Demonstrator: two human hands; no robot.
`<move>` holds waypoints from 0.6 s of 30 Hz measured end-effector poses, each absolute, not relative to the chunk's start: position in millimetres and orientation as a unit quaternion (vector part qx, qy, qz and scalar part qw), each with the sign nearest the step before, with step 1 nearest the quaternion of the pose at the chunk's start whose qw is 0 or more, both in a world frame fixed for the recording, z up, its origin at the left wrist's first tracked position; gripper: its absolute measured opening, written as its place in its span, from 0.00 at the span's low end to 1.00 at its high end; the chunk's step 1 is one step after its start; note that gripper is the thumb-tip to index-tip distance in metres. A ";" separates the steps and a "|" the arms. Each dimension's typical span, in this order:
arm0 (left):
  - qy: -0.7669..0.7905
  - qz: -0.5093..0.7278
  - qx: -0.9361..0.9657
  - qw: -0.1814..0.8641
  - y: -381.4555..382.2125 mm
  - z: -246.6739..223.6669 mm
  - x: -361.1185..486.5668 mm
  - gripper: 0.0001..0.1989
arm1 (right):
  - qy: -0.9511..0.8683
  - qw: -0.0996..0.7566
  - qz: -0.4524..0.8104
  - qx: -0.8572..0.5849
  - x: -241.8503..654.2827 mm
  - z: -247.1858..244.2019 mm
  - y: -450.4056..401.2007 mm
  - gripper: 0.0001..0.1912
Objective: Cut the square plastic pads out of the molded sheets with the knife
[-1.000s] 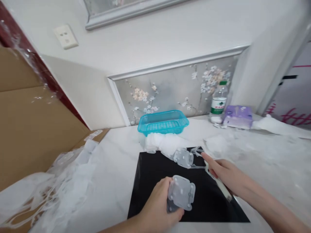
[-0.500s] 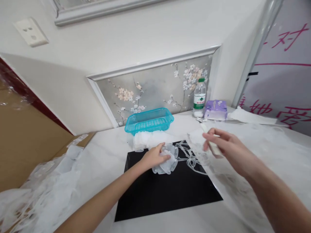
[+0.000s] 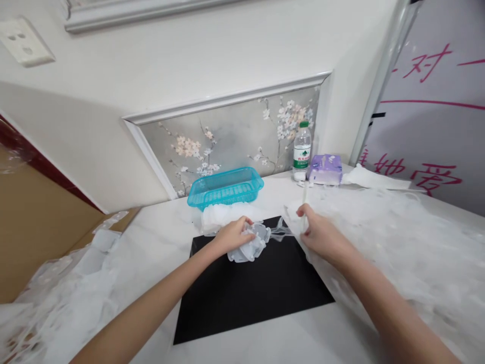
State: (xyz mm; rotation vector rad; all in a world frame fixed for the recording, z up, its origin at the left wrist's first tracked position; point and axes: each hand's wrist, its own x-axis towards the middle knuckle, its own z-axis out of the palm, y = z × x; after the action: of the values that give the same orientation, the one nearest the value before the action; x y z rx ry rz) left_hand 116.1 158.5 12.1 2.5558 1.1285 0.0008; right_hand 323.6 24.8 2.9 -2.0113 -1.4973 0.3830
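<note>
On the black mat (image 3: 250, 298) lies a clump of translucent plastic pieces (image 3: 252, 248) with rounded, lobed edges. My left hand (image 3: 234, 235) grips its upper left side, with thumb and fingertips closed on the pieces. To the right, my right hand (image 3: 320, 232) is closed around a thin, pale strip-like tool (image 3: 305, 197) that stands up from the fingers; its exact kind cannot be made out. Between the two hands, thin clear plastic strips (image 3: 281, 230) run from the clump toward the mat's right edge. A row of white pieces (image 3: 223, 216) lies behind the left hand.
Behind the mat stands a turquoise plastic basket (image 3: 226, 188). A water bottle (image 3: 302, 151) and a purple tissue pack (image 3: 325, 170) are against the wall. Translucent plastic scraps (image 3: 394, 237) spread over the right side, and another heap (image 3: 76, 293) lies at left.
My right hand has come down and turned, so its pale tool now points upward. The looped clear strips beside the clump have shifted off the mat's right part. The clump is tilted in my left hand.
</note>
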 end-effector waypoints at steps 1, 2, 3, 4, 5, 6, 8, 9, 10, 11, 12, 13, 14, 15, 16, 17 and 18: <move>0.401 -0.003 0.901 0.167 158.3 12.4 117.4 0.21 | -0.536 0.294 0.099 -0.785 326.9 6.4 23.1 0.22; 0.403 -0.007 0.901 0.161 157.7 12.9 118.9 0.21 | -0.500 0.294 0.052 -0.813 329.4 10.0 21.2 0.23; 0.405 -0.012 0.901 0.153 156.8 13.7 120.6 0.21 | -0.456 0.300 0.010 -0.838 331.2 13.3 19.1 0.23; 0.406 -0.015 0.902 0.144 156.0 14.8 122.5 0.22 | -0.412 0.312 -0.022 -0.856 332.5 16.1 17.1 0.24; 0.404 -0.017 0.905 0.134 155.3 16.3 124.7 0.21 | -0.369 0.330 -0.040 -0.868 333.4 18.3 15.3 0.24; 0.400 -0.016 0.908 0.125 155.0 18.2 127.0 0.19 | -0.333 0.351 -0.044 -0.874 334.0 19.5 13.9 0.24; 0.384 -0.007 0.917 0.105 156.3 23.4 132.2 0.13 | -0.292 0.388 -0.026 -0.874 334.2 19.2 12.7 0.25; 0.376 0.003 0.922 0.095 158.0 26.4 134.9 0.11 | -0.286 0.400 -0.018 -0.871 334.0 17.7 12.8 0.25; 0.371 0.017 0.925 0.082 160.3 29.3 137.8 0.10 | -0.286 0.411 -0.015 -0.865 333.6 15.5 13.3 0.26; 0.371 0.035 0.926 0.067 163.1 31.7 140.7 0.11 | -0.289 0.424 -0.020 -0.858 333.0 12.7 14.0 0.26; 0.375 0.057 0.924 0.048 166.1 33.3 143.8 0.11 | -0.294 0.440 -0.031 -0.848 332.3 9.6 14.8 0.25; 0.382 0.081 0.920 0.026 168.9 33.6 146.9 0.12 | -0.298 0.457 -0.046 -0.837 331.4 6.5 15.4 0.25; 0.389 0.105 0.915 0.001 171.4 32.5 149.9 0.13 | -0.300 0.471 -0.059 -0.827 330.5 3.5 15.8 0.25; 0.390 0.126 0.912 -0.024 173.3 30.1 152.5 0.13 | -0.304 0.481 -0.071 -0.819 329.4 0.9 16.1 0.25; 0.387 0.144 0.909 -0.047 174.2 26.5 154.3 0.13 | -0.309 0.485 -0.078 -0.814 328.4 -1.1 16.3 0.26; 0.381 0.159 0.908 -0.067 174.3 22.5 155.1 0.13 | -0.314 0.483 -0.081 -0.813 327.5 -2.5 16.7 0.26; 0.376 0.172 0.907 -0.084 173.4 18.4 154.3 0.14 | -0.318 0.477 -0.079 -0.816 326.9 -3.1 17.2 0.27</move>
State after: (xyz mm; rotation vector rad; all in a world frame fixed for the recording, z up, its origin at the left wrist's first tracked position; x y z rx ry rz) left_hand 154.3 173.4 18.4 3.0118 1.2486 0.5718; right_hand 326.9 17.2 -3.1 -1.9928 -0.7757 -0.1932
